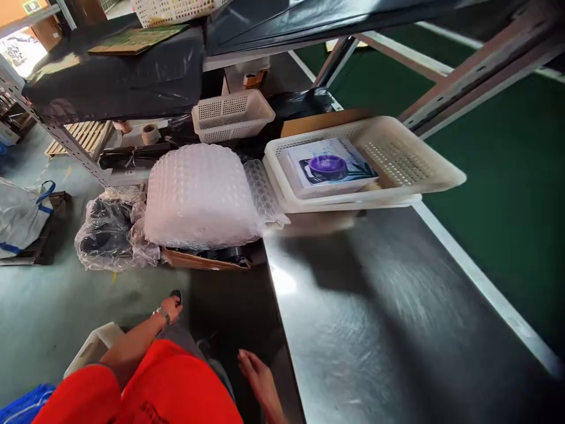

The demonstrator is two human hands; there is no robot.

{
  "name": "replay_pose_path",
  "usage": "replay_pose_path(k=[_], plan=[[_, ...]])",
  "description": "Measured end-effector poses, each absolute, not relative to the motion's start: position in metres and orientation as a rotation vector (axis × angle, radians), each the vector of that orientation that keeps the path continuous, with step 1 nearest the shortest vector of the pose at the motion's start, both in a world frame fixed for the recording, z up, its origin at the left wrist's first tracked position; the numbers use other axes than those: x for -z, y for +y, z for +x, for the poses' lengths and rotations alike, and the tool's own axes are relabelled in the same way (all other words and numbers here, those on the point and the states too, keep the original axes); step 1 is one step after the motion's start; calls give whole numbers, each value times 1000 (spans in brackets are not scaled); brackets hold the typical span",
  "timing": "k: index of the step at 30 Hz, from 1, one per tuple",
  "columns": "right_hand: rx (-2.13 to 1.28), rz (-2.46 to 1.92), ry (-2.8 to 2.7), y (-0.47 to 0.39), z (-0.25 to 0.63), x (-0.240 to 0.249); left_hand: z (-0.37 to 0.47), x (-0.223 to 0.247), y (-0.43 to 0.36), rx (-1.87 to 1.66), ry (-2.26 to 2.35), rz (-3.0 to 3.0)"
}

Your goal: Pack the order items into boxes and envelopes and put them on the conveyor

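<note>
My left hand [171,307], with a metal watch on its wrist, hangs low over the floor at the left. Its fingers are closed on a small dark object [176,294], whose kind I cannot make out. My right hand [259,377] is beside the near-left edge of the metal table [353,330]. Its fingers are loosely stretched, and nothing shows in them. Ahead of both hands sits a large bundle of bubble wrap [203,197] on an open cardboard box [205,260] with dark items inside.
Stacked white plastic baskets [415,153] stand at the table's far end, holding a box with a purple picture [329,168]. A plastic-wrapped dark item [106,232] lies left of the bubble wrap. A smaller basket [233,115] and a tape roll [150,134] are behind, under a black-covered shelf [119,82].
</note>
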State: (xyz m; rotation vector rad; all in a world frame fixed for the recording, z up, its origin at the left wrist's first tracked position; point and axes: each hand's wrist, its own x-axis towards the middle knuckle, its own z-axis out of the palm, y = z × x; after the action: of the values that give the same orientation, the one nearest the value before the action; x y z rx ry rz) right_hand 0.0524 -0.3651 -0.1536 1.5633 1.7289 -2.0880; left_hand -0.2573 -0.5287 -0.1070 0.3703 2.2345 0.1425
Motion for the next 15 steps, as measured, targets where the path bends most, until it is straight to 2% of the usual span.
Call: replay_pose_path(k=[4,9,15], plan=[[2015,1429,1952,-333,-71,140,-283,122,-577,-192,2197,292],[1525,1235,2361,-302,-190,135,-354,129,-621,-258,2264,281],[1222,1138,2472,-265,-261,170,-404,144,-549,-533,2233,721]])
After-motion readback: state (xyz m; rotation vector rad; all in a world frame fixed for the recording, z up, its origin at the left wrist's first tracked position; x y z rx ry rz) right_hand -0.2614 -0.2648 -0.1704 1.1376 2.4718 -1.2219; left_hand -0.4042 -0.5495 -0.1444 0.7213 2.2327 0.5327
